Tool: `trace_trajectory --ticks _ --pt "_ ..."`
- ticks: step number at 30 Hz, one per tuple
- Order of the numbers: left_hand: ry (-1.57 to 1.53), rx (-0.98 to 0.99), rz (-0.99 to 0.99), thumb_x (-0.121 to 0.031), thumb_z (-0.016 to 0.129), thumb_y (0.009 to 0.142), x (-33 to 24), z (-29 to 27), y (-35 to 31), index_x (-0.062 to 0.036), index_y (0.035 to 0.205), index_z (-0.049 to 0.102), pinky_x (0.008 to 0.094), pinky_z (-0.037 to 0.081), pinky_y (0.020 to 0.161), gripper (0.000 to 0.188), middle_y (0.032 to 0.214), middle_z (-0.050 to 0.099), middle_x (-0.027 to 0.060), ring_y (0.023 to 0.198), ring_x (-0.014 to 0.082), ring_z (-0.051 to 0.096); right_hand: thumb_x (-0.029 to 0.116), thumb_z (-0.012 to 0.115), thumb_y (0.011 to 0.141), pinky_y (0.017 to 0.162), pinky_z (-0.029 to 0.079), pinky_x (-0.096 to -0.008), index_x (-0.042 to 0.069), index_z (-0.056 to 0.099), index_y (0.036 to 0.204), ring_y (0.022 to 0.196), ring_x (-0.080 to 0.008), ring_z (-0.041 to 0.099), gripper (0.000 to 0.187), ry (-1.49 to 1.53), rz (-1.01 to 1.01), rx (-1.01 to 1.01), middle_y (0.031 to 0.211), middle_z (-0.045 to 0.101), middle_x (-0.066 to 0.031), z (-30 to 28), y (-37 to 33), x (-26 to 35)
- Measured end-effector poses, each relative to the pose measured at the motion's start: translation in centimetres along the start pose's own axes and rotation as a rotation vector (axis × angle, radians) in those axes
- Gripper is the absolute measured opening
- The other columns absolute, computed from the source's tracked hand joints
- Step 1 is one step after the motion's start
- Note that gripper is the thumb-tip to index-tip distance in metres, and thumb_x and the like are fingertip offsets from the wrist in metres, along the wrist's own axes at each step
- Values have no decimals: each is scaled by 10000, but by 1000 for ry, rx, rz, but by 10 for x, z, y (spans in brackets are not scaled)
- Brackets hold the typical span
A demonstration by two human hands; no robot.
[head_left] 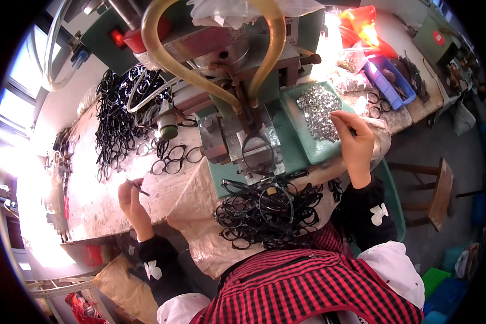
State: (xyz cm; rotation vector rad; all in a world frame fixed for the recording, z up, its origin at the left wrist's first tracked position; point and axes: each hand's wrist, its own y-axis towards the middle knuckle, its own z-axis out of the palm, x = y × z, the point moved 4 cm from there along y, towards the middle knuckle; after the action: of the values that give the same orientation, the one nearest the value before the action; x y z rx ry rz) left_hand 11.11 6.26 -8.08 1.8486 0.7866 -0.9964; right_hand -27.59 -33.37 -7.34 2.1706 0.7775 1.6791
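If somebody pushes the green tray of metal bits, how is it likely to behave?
The tray looks wide and shallow, so it would probably slide rather than tip over. The metal bits would likely shift, as they lie loosely heaped. A hard push might spill some, since the walls seem low.

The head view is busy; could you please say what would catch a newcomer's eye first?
Probably the amber hose looping over the machine at top centre. Next come the tangled black frames before the red-checked apron, and the green tray of small shiny parts by the right hand.
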Motion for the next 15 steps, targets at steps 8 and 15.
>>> trace_trajectory --ticks 8,15 --pt "-335 -205 -218 -146 588 1038 -28 69 -17 -81 1092 550 206 384 608 92 841 563 -2 676 65 481 -1 716 924 773 496 -196 -20 755 1067 866 -72 658 149 586 457 75 958 743 -27 42 14 0" --pt "-659 -29 86 -124 490 1080 -113 107 -7 -75 1166 524 311 487 712 104 1045 610 102 871 177 572 9 745 876 741 520 -263 4 764 991 831 -122 682 117 525 203 262 911 749 -50 71 17 81"
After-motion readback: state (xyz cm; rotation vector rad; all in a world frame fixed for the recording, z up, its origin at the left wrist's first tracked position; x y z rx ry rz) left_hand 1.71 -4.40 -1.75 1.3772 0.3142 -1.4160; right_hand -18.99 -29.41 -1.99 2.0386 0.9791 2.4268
